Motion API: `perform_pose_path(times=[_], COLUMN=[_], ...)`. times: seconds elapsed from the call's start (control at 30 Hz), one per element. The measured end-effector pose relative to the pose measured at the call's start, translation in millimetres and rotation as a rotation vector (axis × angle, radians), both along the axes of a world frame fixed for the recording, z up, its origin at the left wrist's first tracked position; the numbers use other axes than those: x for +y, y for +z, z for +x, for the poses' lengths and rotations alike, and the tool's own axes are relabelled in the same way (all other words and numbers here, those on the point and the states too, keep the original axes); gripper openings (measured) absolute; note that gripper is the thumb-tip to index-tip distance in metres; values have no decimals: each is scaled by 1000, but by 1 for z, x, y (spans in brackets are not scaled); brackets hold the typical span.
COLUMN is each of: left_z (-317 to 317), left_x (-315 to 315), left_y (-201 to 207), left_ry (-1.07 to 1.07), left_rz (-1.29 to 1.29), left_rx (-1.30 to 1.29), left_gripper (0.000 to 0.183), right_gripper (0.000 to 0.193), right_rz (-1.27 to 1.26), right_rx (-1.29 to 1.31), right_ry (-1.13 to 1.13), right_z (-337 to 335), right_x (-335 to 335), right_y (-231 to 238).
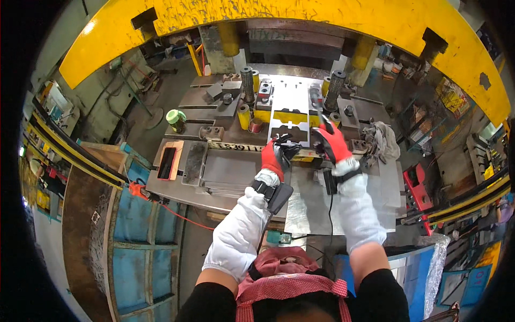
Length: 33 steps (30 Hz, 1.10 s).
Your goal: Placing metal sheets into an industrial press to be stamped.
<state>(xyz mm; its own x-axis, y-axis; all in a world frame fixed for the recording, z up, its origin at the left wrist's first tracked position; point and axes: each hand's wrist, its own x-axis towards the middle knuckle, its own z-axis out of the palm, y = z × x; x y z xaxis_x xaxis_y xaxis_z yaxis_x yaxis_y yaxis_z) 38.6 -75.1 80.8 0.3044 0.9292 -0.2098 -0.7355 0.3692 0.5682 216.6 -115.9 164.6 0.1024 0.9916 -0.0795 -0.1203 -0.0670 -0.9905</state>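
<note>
A bright metal strip (pixel 290 96) with shaped cut-outs lies lengthwise on the die of a press, its near end toward me. My left hand (pixel 276 157), in a red and black glove, is closed at that near end, its dark fingertips curled on the strip's left corner. To the right of the strip is my right hand (pixel 333 144), gloved the same way, with bent fingers pointing forward. A thin grey tool (pixel 320 111) juts up from them; blur hides its exact kind. White sleeves cover both forearms.
Dark guide posts (pixel 247 86) and yellow blocks (pixel 244 116) flank the strip. Flat metal sheets (pixel 230 169) are stacked left of my left hand. A green-capped bottle (pixel 175 120) stands farther left; a grey rag (pixel 382 140) lies right. The yellow press frame (pixel 300 9) arches overhead.
</note>
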Motion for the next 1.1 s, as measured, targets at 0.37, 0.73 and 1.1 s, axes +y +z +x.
perform_pose_path(times=[0.37,0.73,1.1], left_z=[15,10,12], left_x=[-5,4,19], left_y=[17,7,-17], left_ry=[45,101,147], left_rz=[-1,105,544], left_rx=[-41,48,598], left_gripper=[34,29,30], right_gripper=[42,41,36], right_rz=[-173,-256,-266], right_rx=[68,387,370], right_ry=[-369,-230,-320], right_z=[86,112,121], right_x=[-237,-254,-255], right_y=[-147,-176,-192])
